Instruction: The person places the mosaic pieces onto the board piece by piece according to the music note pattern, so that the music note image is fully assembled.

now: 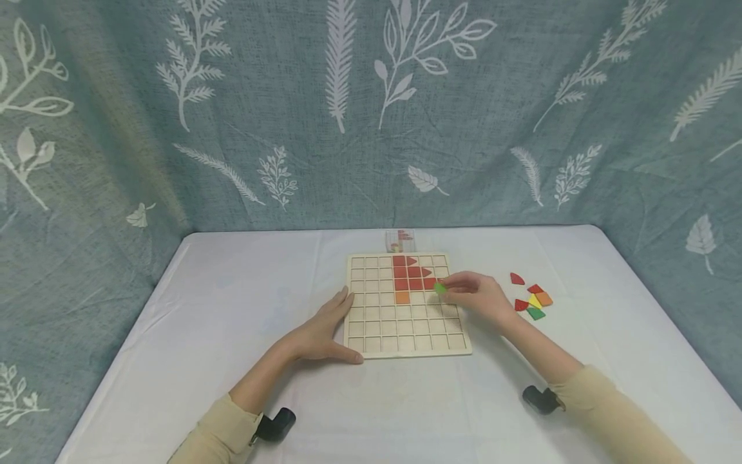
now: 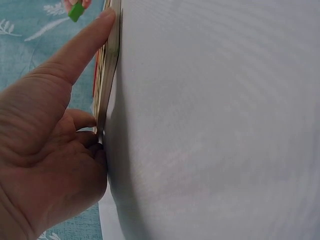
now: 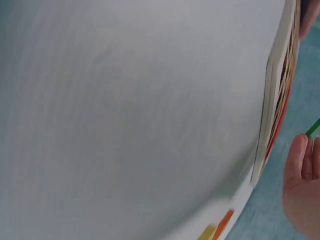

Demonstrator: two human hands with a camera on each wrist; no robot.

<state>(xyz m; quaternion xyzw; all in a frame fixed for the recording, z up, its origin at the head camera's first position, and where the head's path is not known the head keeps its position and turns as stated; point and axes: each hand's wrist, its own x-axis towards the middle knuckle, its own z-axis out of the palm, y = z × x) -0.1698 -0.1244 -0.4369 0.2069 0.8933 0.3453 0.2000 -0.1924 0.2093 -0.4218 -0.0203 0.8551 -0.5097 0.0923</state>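
Note:
A pale wooden grid board (image 1: 377,328) lies flat on the white table. Red pieces (image 1: 400,272) fill several cells in its upper middle, with an orange square (image 1: 402,297) just below them. My right hand (image 1: 478,296) pinches a small green piece (image 1: 440,288) above the board's right side, close to the end of the lowest red row. The green piece (image 2: 76,11) also shows in the left wrist view. My left hand (image 1: 321,332) rests against the board's left edge, fingers extended and thumb at the front left corner.
Right of the board lie loose pieces: a red quarter-round (image 1: 517,279), other red ones, an orange piece (image 1: 543,298), a yellow triangle (image 1: 535,301) and a green piece (image 1: 536,314). A picture card (image 1: 400,241) lies behind the board. A patterned curtain (image 1: 359,174) hangs behind the table.

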